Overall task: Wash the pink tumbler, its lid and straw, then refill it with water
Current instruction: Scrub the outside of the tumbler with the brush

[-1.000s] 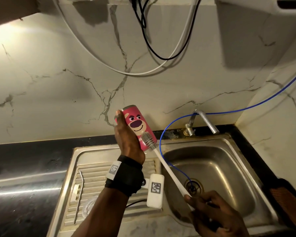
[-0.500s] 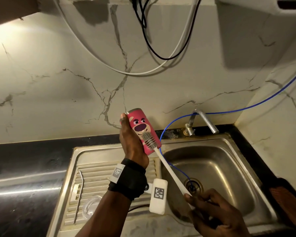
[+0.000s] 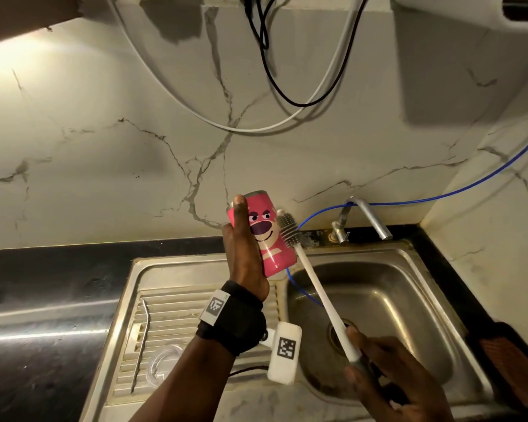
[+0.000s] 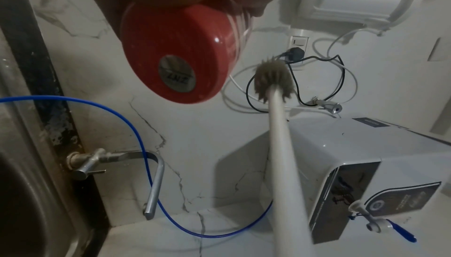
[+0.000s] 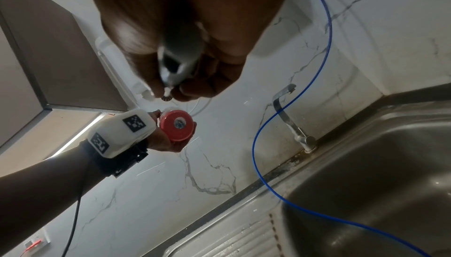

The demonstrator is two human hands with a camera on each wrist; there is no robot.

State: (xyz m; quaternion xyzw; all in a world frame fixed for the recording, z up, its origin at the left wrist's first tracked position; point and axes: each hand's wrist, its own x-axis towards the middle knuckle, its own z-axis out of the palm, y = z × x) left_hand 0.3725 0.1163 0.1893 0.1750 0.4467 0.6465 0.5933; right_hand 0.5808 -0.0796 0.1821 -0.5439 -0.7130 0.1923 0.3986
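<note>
My left hand (image 3: 241, 251) grips the pink tumbler (image 3: 265, 236), the one with a bear face, and holds it tilted above the sink's left rim, its base (image 4: 175, 58) toward me. My right hand (image 3: 390, 379) grips the grey end of a long white bottle brush (image 3: 317, 293). The brush's grey bristle head (image 3: 288, 228) lies against the tumbler's right side. On the drainboard lie the metal straw (image 3: 142, 339) and the clear lid (image 3: 162, 362), left of my forearm.
The steel sink basin (image 3: 393, 300) lies below the brush, its tap (image 3: 369, 216) at the back. A thin blue hose (image 3: 439, 197) runs from the right wall down into the basin. A white water purifier (image 4: 354, 164) hangs on the right wall. Black counter (image 3: 43, 300) spreads left.
My left hand has moved the tumbler right and turned it. The brush head has slid from the tumbler's lower front up along its right side.
</note>
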